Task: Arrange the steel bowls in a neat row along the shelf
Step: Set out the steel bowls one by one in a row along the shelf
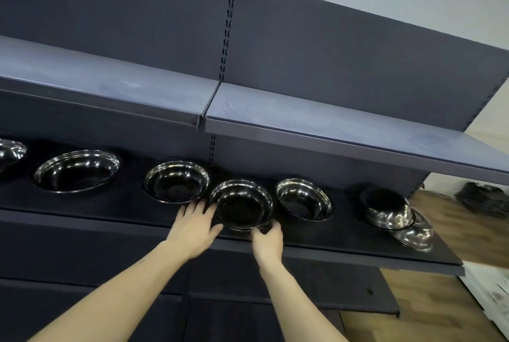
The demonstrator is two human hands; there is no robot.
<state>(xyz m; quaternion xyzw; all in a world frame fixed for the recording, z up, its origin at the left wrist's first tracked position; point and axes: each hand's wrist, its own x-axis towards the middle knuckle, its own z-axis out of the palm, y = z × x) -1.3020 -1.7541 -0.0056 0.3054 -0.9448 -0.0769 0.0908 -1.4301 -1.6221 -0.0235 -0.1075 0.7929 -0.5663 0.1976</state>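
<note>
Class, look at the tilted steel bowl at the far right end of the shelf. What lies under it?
Another steel bowl shows under the tilted bowl, sticking out at its lower right near the dark shelf edge. The tilted bowl hides most of it, so whether more are stacked there cannot be seen.

Steel bowls are standing along the dark shelf [110, 212] with open gaps between most. The held bowl [241, 205] is sitting just beside the bowl to its left [177, 182], leaving almost no passage there; the left hand [192, 227] is filling it. A wider gap is lying open toward the bowl on the right [303, 199]. The upper shelf [344, 132] is overhanging, limiting headroom. Stacked bowls [399, 217] are crowding the far right end.
</note>
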